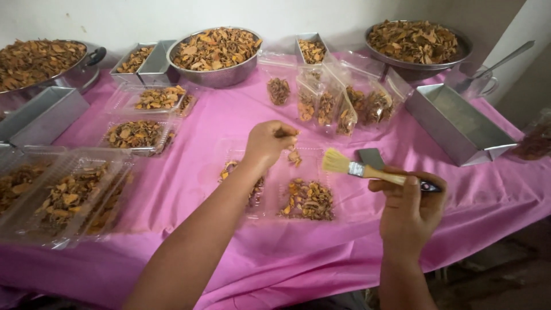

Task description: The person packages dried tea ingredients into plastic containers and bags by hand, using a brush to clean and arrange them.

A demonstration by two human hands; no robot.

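Observation:
My left hand [270, 140] is closed around a few dried orange-brown chips [295, 155], which hang and drop from my fingers above an open clear plastic clamshell box [275, 186]. A heap of the same chips [309, 200] lies in the box's right half. My right hand [408, 209] grips a small paintbrush [356, 169] by its wooden handle, bristles pointing left toward the box. Both hands hover over the pink tablecloth [195, 172].
Filled clear boxes [66, 195] sit at the left, with more behind them [138, 135]. Steel bowls of chips [215, 51] [416, 43] line the back wall. Clear pouches of chips [338, 106] stand in the centre, beside an empty metal loaf tin [459, 123].

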